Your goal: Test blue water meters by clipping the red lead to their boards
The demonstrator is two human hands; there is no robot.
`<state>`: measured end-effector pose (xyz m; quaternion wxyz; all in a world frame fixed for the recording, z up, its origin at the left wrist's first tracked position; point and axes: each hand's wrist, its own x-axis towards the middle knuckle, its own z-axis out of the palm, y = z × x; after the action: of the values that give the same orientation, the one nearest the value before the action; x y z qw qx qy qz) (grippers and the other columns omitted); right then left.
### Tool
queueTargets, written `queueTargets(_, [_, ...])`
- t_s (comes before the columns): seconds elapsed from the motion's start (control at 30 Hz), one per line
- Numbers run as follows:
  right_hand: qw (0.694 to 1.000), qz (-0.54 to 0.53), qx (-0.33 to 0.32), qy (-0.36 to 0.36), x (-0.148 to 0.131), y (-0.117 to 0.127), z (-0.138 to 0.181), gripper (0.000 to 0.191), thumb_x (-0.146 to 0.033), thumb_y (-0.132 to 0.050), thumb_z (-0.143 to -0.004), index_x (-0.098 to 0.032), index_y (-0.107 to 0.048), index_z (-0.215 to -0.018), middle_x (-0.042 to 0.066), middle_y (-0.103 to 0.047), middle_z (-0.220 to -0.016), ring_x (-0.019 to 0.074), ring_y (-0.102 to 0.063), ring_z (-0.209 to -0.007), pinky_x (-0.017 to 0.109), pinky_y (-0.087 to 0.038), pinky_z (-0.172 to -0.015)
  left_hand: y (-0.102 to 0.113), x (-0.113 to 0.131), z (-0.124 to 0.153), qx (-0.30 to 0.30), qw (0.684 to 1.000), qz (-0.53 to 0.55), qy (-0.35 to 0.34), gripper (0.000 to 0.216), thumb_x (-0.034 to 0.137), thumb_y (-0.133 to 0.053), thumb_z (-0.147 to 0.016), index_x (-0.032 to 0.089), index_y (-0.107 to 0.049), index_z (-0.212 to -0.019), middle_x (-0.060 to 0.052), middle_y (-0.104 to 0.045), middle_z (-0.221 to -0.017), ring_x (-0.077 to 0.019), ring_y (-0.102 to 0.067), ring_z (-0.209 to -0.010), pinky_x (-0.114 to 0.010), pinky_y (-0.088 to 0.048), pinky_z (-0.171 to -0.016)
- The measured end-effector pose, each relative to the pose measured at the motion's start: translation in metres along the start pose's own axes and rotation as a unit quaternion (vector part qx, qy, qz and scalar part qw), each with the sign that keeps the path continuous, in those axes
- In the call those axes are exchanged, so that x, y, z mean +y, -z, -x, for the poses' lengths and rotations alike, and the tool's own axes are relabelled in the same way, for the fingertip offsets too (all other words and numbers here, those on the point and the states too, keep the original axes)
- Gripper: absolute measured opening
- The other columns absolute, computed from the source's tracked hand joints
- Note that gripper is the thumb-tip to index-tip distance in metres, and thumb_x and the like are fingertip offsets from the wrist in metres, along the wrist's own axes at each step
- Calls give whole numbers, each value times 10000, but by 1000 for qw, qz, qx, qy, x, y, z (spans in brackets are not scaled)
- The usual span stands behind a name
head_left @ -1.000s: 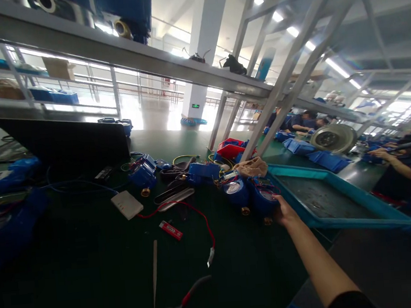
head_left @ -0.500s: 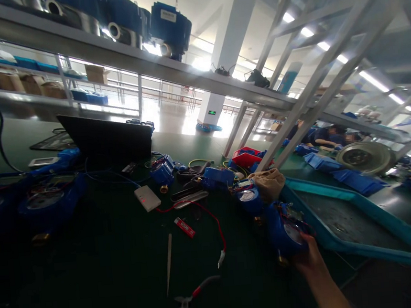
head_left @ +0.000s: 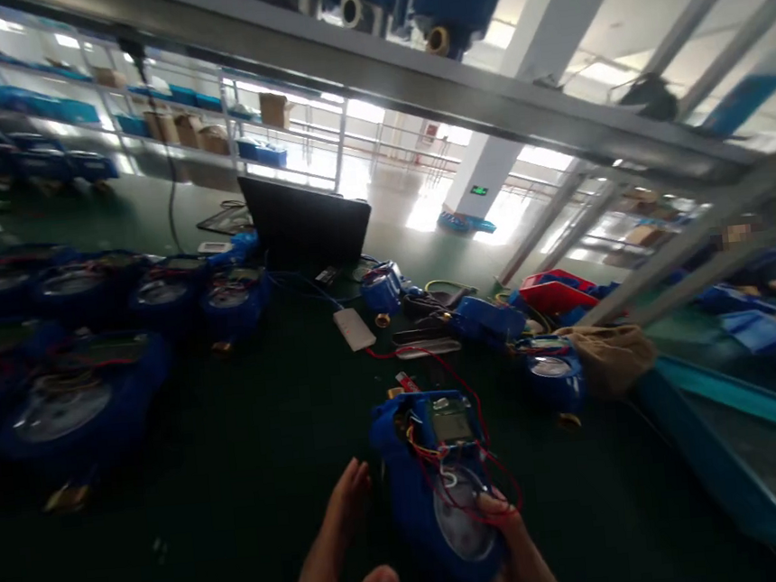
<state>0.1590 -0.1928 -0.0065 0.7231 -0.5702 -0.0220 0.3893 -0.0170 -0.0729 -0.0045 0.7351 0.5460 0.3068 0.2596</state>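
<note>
A blue water meter (head_left: 407, 507) with a round clear dial, a small display and loose red wires is gripped by my right hand (head_left: 519, 542), thumb over the dial's edge. Just left of it, my left hand (head_left: 339, 549) is spread open, thumb and fingers apart, not touching the meter. Behind the meter a red battery (head_left: 408, 382) is partly hidden. A red cable leads from a white box (head_left: 354, 329) toward the held meter. Another blue meter (head_left: 553, 376) stands beyond to the right.
Several blue meters (head_left: 85, 399) stand in rows on the left. A dark laptop-like panel (head_left: 307, 221) is at the back. On the right are a brown cloth (head_left: 611, 353), a red bin (head_left: 557, 290) and a teal tray (head_left: 722, 470). A metal shelf (head_left: 450, 68) crosses overhead.
My right hand has brought the meter from beside the tray to the middle in front of me. My left hand has come into view. The camera has turned left.
</note>
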Motion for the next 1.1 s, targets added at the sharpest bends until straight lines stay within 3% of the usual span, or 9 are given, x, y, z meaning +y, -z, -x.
queueTargets(0.1, [994, 4, -100, -45, 28, -56, 2, 524, -450, -857, -594, -186, -728, -1027, 87, -784, -941, 318, -733, -874, 411, -579, -793, 5, 7, -2, 39, 994, 78, 60, 1017, 736, -768, -588, 171, -501, -1390, -184, -565, -1413, -429, -455, -1354, -554, -377, -1128])
queueTargets(0.2, [987, 54, -143, -49, 43, -86, 8, 556, -472, -871, -581, -171, -711, -1021, 86, -775, -941, 307, -711, -926, 380, -558, -823, 21, 12, 0, 125, 982, 82, 116, 946, 650, -810, -590, 159, -526, -1347, -174, -651, -1305, -424, -561, -1258, -526, -478, -1046])
queueTargets(0.3, [982, 104, -151, -54, 42, -92, 14, 610, -509, -879, -583, -189, -698, -1069, 86, -767, -999, 317, -696, -979, 401, -550, -858, 34, 12, 2, 168, 975, 71, 130, 892, 623, -798, -610, 147, -554, -1324, -174, -693, -1229, -422, -621, -1181, -525, -523, -991])
queueTargets(0.47, [942, 234, -240, -21, 17, -70, 8, 600, -638, -763, -698, -215, -716, -1122, 98, -749, -1090, 308, -682, -1027, 424, -527, -925, 38, 7, 4, 153, 974, 68, 153, 942, 623, -791, -621, 181, -492, -1397, -167, -678, -1258, -433, -603, -1201, -549, -525, -986])
queueTargets(0.53, [932, 325, -158, 12, 1, -48, -3, 587, -678, -704, -729, -196, -745, -1061, 103, -759, -993, 288, -710, -890, 398, -570, -813, 38, 6, 5, 144, 972, 70, 175, 993, 652, -763, -645, 223, -400, -1463, -163, -616, -1347, -429, -589, -1221, -550, -534, -976])
queueTargets(0.63, [913, 399, 62, 66, -25, -7, -23, 578, -626, -790, -653, -180, -723, -1015, 77, -724, -875, 244, -690, -753, 318, -577, -636, 39, 8, 7, 148, 969, 70, 186, 1109, 705, -740, -637, 296, -224, -1530, -155, -438, -1511, -439, -523, -1290, -560, -530, -978])
queueTargets(0.77, [889, 391, 228, 76, -45, 41, -46, 936, -564, -846, -577, -199, -481, -1357, 130, -611, -1218, 241, -677, -838, 272, -566, -502, 39, 10, 9, 146, 978, 51, 137, 1220, 730, -756, -600, 314, -100, -1542, -157, -341, -1567, -427, -363, -1413, -554, -430, -1088])
queueTargets(0.9, [916, 331, 226, 29, -39, 55, -63, 1022, -449, -880, -518, -152, -447, -1394, 128, -663, -1117, 222, -698, -707, 236, -505, -375, 39, 10, 8, 159, 984, 26, 82, 1154, 695, -764, -632, 296, -165, -1535, -141, -364, -1561, -397, -252, -1471, -530, -314, -1176])
queueTargets(1.1, [962, 221, 159, 20, -37, 31, -70, 661, -244, -885, -442, -151, -639, -1049, -80, -598, -560, 67, -481, -414, 125, -376, -318, 42, 7, 10, 172, 984, -13, 35, 1106, 597, -806, -651, 286, -215, -1532, -129, -336, -1574, -395, -270, -1462, -557, -229, -1206])
